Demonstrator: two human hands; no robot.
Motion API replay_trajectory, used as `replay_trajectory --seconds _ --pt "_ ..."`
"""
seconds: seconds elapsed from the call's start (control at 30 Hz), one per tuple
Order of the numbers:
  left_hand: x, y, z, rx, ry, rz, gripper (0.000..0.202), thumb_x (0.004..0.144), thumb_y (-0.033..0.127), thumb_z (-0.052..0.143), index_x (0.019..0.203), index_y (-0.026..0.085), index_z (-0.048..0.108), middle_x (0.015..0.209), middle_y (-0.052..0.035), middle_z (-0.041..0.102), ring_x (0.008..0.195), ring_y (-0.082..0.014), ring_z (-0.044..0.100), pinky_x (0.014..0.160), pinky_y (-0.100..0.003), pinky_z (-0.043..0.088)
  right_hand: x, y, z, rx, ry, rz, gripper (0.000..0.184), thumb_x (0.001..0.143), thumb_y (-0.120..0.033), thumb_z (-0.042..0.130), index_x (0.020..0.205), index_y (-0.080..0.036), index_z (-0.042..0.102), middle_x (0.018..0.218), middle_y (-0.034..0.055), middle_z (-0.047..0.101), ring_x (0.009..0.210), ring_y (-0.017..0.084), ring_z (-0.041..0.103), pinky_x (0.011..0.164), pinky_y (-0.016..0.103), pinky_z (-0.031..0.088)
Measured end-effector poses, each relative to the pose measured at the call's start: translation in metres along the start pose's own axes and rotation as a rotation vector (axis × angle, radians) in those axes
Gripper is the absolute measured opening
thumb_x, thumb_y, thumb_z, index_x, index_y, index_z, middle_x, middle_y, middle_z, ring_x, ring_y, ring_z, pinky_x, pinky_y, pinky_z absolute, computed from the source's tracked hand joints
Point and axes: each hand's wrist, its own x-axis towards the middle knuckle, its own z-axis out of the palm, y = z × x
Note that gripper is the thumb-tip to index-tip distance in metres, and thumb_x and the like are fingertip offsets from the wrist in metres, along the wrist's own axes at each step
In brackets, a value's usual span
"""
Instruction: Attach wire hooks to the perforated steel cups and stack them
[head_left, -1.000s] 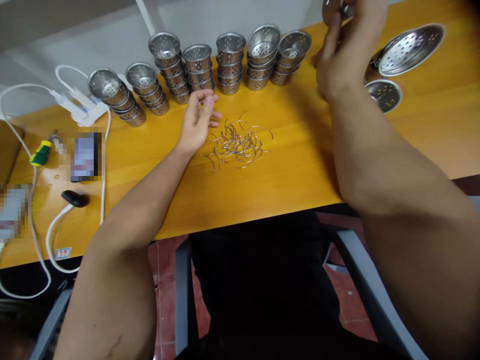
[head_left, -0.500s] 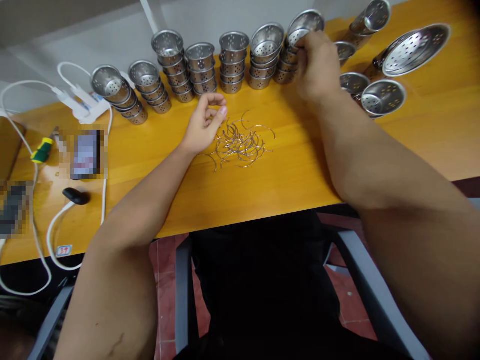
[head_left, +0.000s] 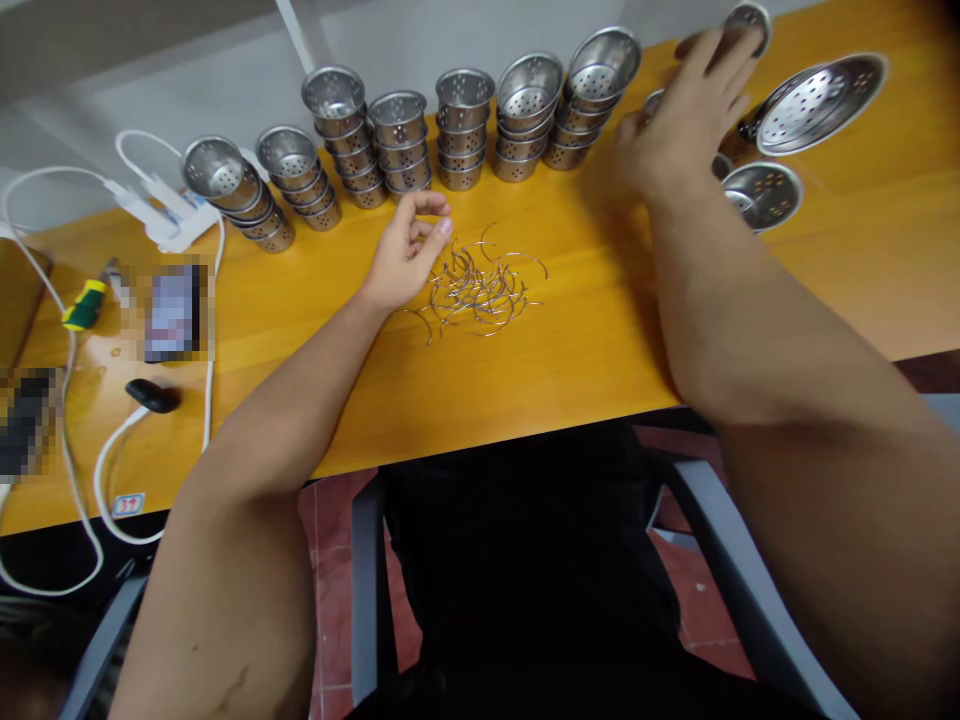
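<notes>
The bare left forearm [head_left: 307, 380] slanted forward and inward; the bare left hand [head_left: 409, 247] had loosely curled fingers, its thumb standing apart from them. The bare right forearm [head_left: 727, 300] reached farther forward, the bare right hand [head_left: 682, 125] back uppermost, fingers extended and parted, slightly blurred.

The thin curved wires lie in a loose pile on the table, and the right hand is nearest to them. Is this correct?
Not quite: the head view shows the left hand nearest to them, not the right hand. The thin curved wires do lie in a loose pile on the table.
</notes>
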Motion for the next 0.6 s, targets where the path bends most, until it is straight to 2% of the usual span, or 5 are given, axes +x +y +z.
replay_trajectory --seconds 0.07,0.17,0.27,0.4,0.6 --pt "0.0 -0.002 0.0 0.01 -0.01 0.0 0.064 0.119 0.087 0.073 0.156 0.034 0.068 0.156 -0.0135 0.079 0.108 -0.0216 0.088 0.08 -0.034 0.064 0.003 0.004 0.004 -0.061 -0.138 0.084 0.1 0.129 -0.025 0.075 0.204 -0.002 0.013 0.21 0.0329 -0.005 0.198 0.045 0.003 0.159 0.065 0.005" --pt "0.0 0.001 -0.001 0.02 -0.024 -0.006 0.074 0.115 0.095 0.073 0.155 0.033 0.069 0.155 -0.0144 0.077 0.11 -0.0239 0.087 0.082 -0.036 0.064 0.007 0.009 0.011 -0.101 -0.228 0.086 0.1 0.131 -0.033 0.076 0.206 -0.005 0.016 0.21 0.032 -0.002 0.198 0.049 0.005 0.158 0.072 0.004" --pt "0.0 0.009 -0.001 0.021 -0.018 -0.051 0.076 0.112 0.096 0.075 0.153 0.032 0.071 0.155 -0.0151 0.077 0.11 -0.0244 0.086 0.084 -0.037 0.064 0.007 0.01 0.012 -0.135 -0.207 0.078 0.091 0.13 -0.03 0.08 0.203 -0.007 0.031 0.208 0.0338 0.019 0.194 0.052 0.023 0.154 0.079 0.014" --pt "-0.001 0.018 0.0 0.008 0.001 -0.108 0.071 0.111 0.092 0.078 0.149 0.032 0.072 0.155 -0.0152 0.078 0.109 -0.0239 0.085 0.085 -0.037 0.064 0.005 0.009 0.013 -0.164 -0.164 0.017 0.086 0.125 -0.018 0.086 0.197 -0.001 0.041 0.197 0.0392 0.04 0.186 0.048 0.046 0.152 0.071 0.027" --pt "-0.001 0.022 0.0 0.013 0.002 -0.121 0.076 0.108 0.098 0.078 0.146 0.032 0.074 0.154 -0.0141 0.078 0.108 -0.023 0.085 0.086 -0.037 0.064 0.003 0.003 0.018 -0.168 -0.19 -0.007 0.081 0.121 -0.003 0.083 0.193 0.005 0.046 0.194 0.0414 0.044 0.177 0.047 0.059 0.148 0.06 0.037"
